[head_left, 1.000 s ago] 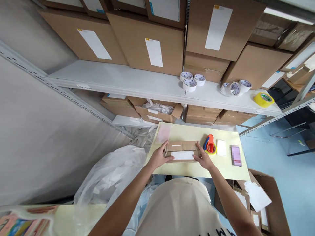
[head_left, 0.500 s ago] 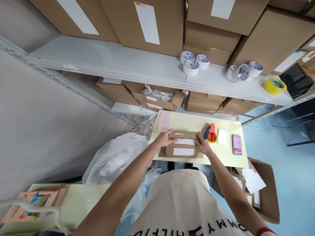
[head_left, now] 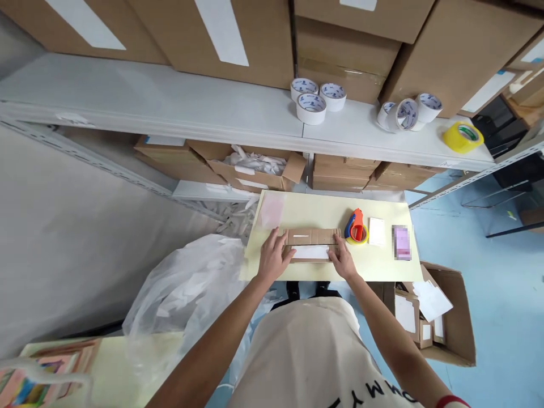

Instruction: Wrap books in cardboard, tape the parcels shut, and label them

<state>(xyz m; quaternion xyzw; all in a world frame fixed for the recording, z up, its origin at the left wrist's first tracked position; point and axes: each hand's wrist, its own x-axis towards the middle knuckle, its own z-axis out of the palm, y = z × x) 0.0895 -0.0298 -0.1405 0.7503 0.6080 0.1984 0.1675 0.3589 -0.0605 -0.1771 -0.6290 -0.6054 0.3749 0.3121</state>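
A small brown cardboard box (head_left: pixel 314 236) lies near the front edge of the pale yellow table (head_left: pixel 306 209). A white strip shows along its near part, and its upper part has a narrow slit. My left hand (head_left: pixel 272 256) grips the left end, thumb and fingers spread over the corner. At the opposite end, my right hand (head_left: pixel 343 259) holds on with fingers at the back corner and thumb in front. Just right of the box sits an orange and blue tape dispenser (head_left: pixel 356 225) with a yellow roll. Beyond it lies a white card (head_left: pixel 376 232).
A blurred purple item (head_left: pixel 402 242) lies at the table's right. Tape rolls (head_left: pixel 311 109) and a yellow roll (head_left: pixel 462 137) stand on the shelf (head_left: pixel 238 107) ahead. An open carton (head_left: pixel 461 317) stands at lower right. A clear plastic bag (head_left: pixel 187 294) bulges at left.
The box's front face with its white label, visible before, is now mostly out of sight, and the box looks lower and flatter. Both hands stay at its ends. The view has shifted somewhat.
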